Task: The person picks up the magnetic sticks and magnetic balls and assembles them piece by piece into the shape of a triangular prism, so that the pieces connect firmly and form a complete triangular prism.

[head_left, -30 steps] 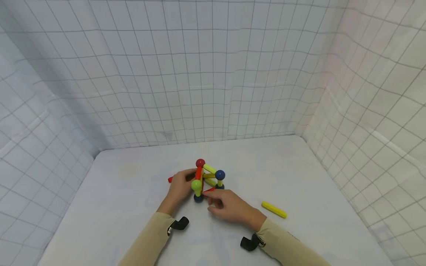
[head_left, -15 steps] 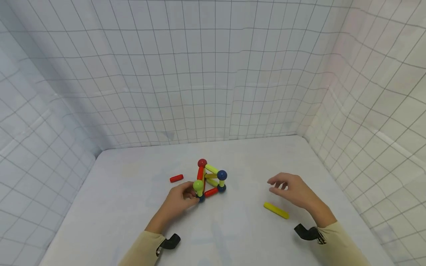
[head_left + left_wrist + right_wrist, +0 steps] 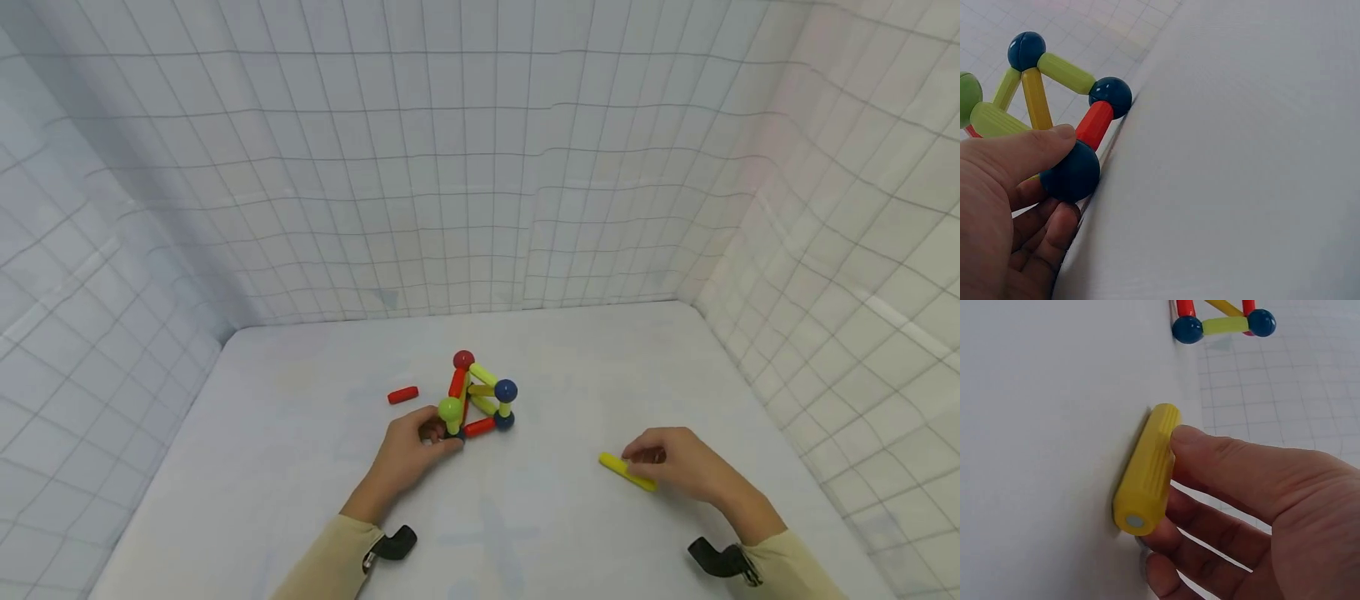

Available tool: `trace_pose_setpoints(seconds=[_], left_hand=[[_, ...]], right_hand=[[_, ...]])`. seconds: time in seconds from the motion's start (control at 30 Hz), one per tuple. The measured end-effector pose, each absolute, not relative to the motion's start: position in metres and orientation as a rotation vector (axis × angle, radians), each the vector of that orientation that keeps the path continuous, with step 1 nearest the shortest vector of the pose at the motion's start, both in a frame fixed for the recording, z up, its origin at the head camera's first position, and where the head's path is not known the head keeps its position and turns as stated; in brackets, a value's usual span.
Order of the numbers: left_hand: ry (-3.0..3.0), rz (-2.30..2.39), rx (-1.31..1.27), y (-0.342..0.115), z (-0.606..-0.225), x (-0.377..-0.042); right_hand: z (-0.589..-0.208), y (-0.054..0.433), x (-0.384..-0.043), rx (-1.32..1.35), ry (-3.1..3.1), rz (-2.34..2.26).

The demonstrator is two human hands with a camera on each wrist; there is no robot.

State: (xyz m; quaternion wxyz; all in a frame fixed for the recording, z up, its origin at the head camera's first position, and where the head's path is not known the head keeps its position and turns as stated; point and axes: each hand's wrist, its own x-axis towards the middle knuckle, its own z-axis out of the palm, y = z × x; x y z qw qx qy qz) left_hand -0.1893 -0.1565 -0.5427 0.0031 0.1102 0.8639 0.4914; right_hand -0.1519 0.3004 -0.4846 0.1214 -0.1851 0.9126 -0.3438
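A frame of magnetic building rods and balls [image 3: 480,427] stands mid-table, in red, yellow, light green and blue. My left hand [image 3: 411,450] holds its near left corner, with thumb and fingers round the lower dark blue ball [image 3: 1071,174]. Above that ball sits a light green ball [image 3: 451,409] on a short rod. Over to the right, my right hand [image 3: 686,465] pinches a long yellow magnetic rod [image 3: 1147,469] between thumb and fingers. The rod lies along the table, a grey metal disc showing in its end. The far fingers are partly hidden behind it.
A short loose red rod [image 3: 402,395] lies left of the frame. The white table [image 3: 555,533] is walled by grid-patterned cloth [image 3: 480,167] at the back and both sides. A black wrist camera [image 3: 716,558] juts from each sleeve.
My right hand has left the frame, swung right and come down onto the yellow rod, taking hold of it. My left hand has shifted to the frame's near corner ball.
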Motion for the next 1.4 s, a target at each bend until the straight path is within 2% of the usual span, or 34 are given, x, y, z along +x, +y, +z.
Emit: trace_pose_setpoints(seconds=[1.1, 1.4], left_hand=[[2.693, 1.606, 0.327, -0.156, -0.542, -0.188], [2.702, 1.602, 0.348, -0.157, -0.542, -0.187]], right_hand=[[-0.492, 0.269, -0.149, -0.638, 2.732, -0.862], [-0.469, 0.264, -0.163, -0.815, 2.97, -0.963]])
